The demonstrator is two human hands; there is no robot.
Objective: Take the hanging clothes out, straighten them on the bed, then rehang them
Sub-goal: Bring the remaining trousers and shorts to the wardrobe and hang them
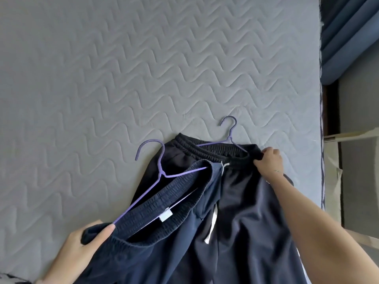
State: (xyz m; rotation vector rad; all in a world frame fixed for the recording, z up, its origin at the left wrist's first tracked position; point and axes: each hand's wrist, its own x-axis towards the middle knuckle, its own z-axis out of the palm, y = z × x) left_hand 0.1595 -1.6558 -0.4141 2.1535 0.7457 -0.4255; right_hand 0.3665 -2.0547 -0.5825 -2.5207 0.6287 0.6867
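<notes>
Two pairs of dark trousers lie on the grey quilted bed in the lower middle of the frame. Their waistbands sit near the centre, and their legs run down and out past the bottom edge. The black trousers lie underneath, their elastic waistband running almost level across the centre right and dipping a little to the right. The navy trousers lie on top with their waistband on a diagonal from lower left up to the centre. A white label shows inside it, and a white drawstring trails downward. Each pair is threaded on a purple wire hanger. The left hanger has its hook aimed toward the upper left, and the right hanger has its hook aimed at the top of the frame. The left hand, at lower left, pinches the lower end of the navy waistband, thumb on top beside the hanger's tip. The right hand, at centre right, has its fingers curled tight around the right end of the black waistband. The bed's right edge runs down the frame just right of that hand, with a blue curtain beyond it at upper right. Bare quilt spreads across the whole top and left.
</notes>
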